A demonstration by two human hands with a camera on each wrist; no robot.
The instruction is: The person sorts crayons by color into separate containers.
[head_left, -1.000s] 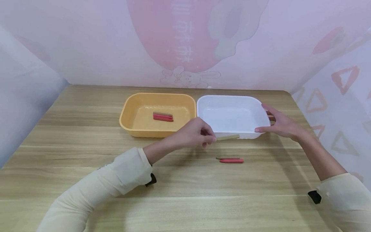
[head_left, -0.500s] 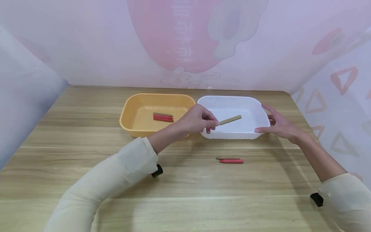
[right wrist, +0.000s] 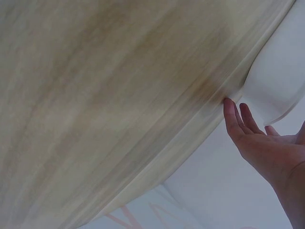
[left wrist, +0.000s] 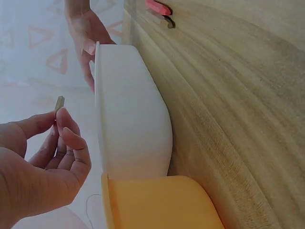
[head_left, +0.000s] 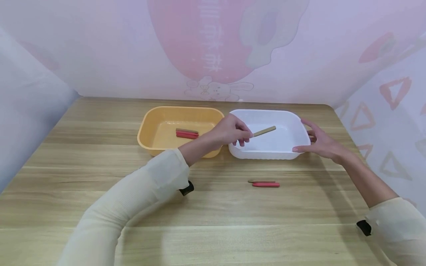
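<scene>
My left hand pinches one end of an olive-brown crayon and holds it in the air over the white tray. The left wrist view shows the crayon's tip between my thumb and fingers, beside the white tray's wall. My right hand lies flat against the tray's right rim with straight fingers. A red crayon and a brown crayon lie side by side on the wooden table in front of the tray.
An orange tray stands just left of the white one, touching it, with red and brown crayons inside. Pink patterned walls close in the table at the back and on both sides.
My left hand has lifted the olive-brown crayon from the table in front of the white tray and carried it up over the tray. The right hand has stayed on the rim.
</scene>
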